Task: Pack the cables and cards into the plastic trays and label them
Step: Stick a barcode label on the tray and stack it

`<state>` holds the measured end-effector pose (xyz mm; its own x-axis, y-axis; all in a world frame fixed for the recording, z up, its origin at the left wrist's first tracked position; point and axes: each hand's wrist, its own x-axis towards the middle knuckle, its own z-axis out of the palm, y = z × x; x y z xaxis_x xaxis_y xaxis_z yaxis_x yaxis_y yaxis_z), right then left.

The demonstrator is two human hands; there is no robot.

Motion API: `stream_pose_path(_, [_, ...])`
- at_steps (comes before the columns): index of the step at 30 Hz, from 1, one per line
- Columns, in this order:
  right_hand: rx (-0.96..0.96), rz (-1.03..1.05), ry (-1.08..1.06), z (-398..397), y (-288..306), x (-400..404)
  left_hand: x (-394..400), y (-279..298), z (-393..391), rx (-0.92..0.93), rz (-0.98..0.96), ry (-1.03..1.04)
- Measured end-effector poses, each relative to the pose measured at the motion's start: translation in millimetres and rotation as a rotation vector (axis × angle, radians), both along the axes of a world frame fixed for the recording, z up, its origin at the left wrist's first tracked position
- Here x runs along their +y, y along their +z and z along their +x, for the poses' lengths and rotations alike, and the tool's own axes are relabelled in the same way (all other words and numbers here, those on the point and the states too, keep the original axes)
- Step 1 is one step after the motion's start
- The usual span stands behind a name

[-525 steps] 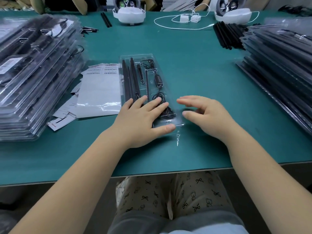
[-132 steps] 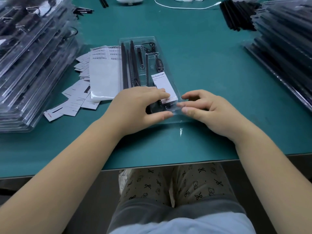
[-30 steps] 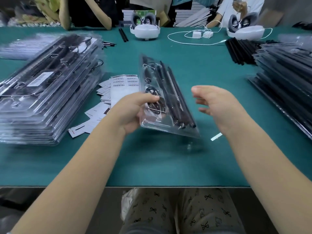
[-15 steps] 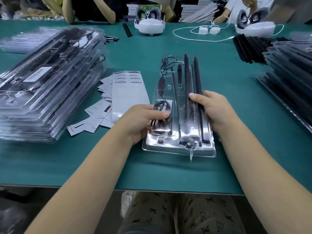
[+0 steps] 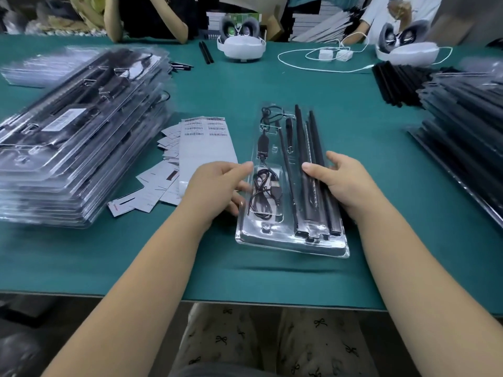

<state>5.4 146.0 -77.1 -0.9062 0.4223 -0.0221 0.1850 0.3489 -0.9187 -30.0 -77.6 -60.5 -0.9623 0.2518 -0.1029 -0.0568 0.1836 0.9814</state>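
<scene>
Tray (image 5: 292,242): clear plastic, flat on green table (image 5: 353,159), holds coiled cable (image 5: 262,194) and black rods (image 5: 313,170)
Left hand (image 5: 215,190): grips tray's left edge, thumb on top
Right hand (image 5: 341,180): grips tray's right side, thumb across rods
Label sheet (image 5: 204,148): left of tray
Packed tray stack (image 5: 76,137): far left of tray

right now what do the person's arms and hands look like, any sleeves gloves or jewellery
Both forearms are bare all the way to the frame edge, with no sleeves in view. The left hand and right hand wear no gloves, and no rings, watch or bracelet show. Fingernails look short and unpainted.
</scene>
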Motion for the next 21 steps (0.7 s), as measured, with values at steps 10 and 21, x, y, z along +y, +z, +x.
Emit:
stream_pose_path(10, [-0.026, 0.236, 0.079, 6.1, 3.9, -0.8, -20.3, 16.5, -44.5, 0.459, -0.605, 0.368])
stream_pose_path(21, [0.050, 0.459, 0.094, 3.9, 3.4, -5.1, -20.7, 1.0, -73.9, 0.274, -0.919, 0.365])
